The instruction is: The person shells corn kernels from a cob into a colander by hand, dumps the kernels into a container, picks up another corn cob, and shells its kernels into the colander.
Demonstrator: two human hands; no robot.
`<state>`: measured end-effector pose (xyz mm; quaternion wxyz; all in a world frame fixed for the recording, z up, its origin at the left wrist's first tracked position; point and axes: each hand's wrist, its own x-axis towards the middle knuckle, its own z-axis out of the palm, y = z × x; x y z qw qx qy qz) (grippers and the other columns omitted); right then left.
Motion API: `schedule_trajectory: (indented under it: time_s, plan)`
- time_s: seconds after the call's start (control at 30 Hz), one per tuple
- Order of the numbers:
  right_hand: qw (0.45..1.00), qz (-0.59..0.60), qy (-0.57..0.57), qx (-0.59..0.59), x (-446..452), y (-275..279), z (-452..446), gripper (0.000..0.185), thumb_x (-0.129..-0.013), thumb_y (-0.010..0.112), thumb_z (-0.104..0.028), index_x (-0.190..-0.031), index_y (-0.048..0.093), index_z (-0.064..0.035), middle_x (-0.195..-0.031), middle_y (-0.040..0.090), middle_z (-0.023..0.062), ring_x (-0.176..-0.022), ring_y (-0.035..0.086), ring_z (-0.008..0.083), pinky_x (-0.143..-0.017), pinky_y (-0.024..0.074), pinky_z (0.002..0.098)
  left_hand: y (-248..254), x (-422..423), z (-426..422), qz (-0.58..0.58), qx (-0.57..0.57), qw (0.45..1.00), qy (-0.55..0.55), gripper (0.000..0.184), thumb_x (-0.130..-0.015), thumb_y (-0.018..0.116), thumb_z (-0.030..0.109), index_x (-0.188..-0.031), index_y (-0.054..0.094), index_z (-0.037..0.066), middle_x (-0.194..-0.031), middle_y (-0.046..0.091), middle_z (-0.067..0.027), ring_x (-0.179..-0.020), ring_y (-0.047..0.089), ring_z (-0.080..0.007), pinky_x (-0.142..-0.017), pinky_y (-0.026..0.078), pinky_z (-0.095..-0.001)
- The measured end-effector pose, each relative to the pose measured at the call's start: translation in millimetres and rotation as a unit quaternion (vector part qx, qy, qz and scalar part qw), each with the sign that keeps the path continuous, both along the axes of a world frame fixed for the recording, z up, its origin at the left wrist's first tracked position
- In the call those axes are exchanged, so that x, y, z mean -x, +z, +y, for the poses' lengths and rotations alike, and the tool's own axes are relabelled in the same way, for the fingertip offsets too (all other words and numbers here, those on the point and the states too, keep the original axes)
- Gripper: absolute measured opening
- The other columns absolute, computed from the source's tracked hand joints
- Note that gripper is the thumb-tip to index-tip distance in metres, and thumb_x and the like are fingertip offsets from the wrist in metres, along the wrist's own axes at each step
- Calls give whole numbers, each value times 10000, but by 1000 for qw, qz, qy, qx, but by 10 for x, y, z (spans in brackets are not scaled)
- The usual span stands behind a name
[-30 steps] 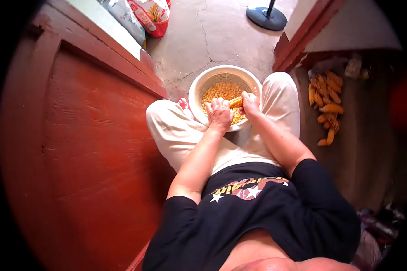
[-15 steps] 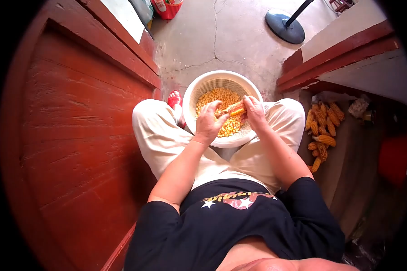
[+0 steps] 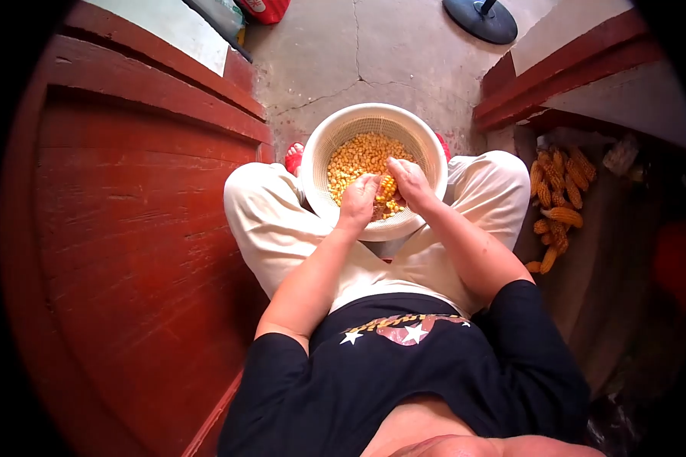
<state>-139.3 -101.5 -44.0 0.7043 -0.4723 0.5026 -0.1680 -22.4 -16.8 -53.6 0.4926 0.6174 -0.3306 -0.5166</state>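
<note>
A white plastic basket with mesh sides sits between my knees, its bottom covered with loose yellow corn kernels. Over the kernels I hold an ear of corn, mostly hidden by my fingers. My left hand is closed at its left side, fingers and thumb pressed together. From the right, my right hand wraps round the same ear, thumb toward the top. Both hands are inside the basket's rim outline.
Several whole ears of corn lie heaped on the floor at right. A red wooden door stands close on my left. Beyond the basket are a black round stand base and a red bag.
My hands have come closer together, and the ear has turned from lying sideways to being largely covered by them. The view has shifted slightly, so the far floor items sit higher.
</note>
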Motion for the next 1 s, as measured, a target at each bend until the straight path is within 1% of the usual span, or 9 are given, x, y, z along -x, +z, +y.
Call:
schedule_trajectory:
  time_s: [0.03,0.13,0.27,0.4,0.53,0.6,0.67,0.77,1.0]
  plan:
    - [1000,10,4,9,4,-29,8,393,-887,438,-365,-739,533,-13,-539,487,48,-380,454,124,-342,350,261,43,63,-1,-33,18,999,35,330,-925,463,294,-847,573,-7,-700,552,-33,-648,480,-97,-600,405,-250]
    - [999,26,31,-4,15,-42,9,419,-894,437,-386,-757,545,-6,-530,492,54,-375,459,133,-342,358,268,56,20,13,49,-10,998,27,332,-916,479,307,-819,563,1,-686,547,-38,-643,480,-98,-600,406,-251]
    - [995,34,90,0,69,31,57,443,-900,435,-411,-774,554,-3,-523,494,57,-368,458,135,-332,368,265,126,-16,-20,-53,-103,991,-65,340,-904,499,321,-787,549,6,-671,539,-34,-636,473,-99,-588,405,-259]
    - [997,19,76,-11,87,-47,169,436,-902,435,-414,-780,559,-14,-519,490,49,-365,454,119,-310,378,254,-208,35,99,-26,33,999,-10,323,-896,516,306,-775,541,8,-660,536,-36,-616,476,-98,-563,402,-265]
    - [997,14,66,-36,38,-163,263,419,-904,424,-399,-773,557,-24,-522,492,41,-365,450,117,-321,375,248,-220,-68,226,47,-37,998,4,290,-891,523,288,-813,554,11,-655,531,-13,-603,469,-85,-544,389,-241]
    - [997,7,65,-50,61,-151,245,413,-903,421,-396,-769,555,-29,-521,490,38,-366,448,115,-325,373,244,154,-93,218,195,-190,962,29,272,-875,546,289,-865,560,18,-662,538,-1,-613,487,-84,-544,390,-227]
    - [994,17,71,-79,106,-104,214,406,-901,422,-398,-765,547,-36,-520,485,36,-370,446,113,-330,364,237,136,-147,250,202,-174,964,-20,283,-848,586,285,-925,562,15,-718,567,-15,-658,519,-93,-578,412,-227]
    - [992,31,61,-105,60,-207,263,395,-894,430,-397,-763,540,-42,-519,481,38,-368,441,114,-327,357,237,30,-207,367,89,-54,986,-130,363,-817,640,255,-1060,544,2,-900,580,-27,-755,534,-75,-681,443,-223]
    - [994,44,36,-97,31,-232,356,387,-883,437,-394,-766,537,-39,-522,480,41,-356,429,120,-322,348,241,-234,-171,493,177,-37,980,-87,301,-858,588,281,-989,561,11,-818,560,12,-681,492,-53,-610,406,-189]
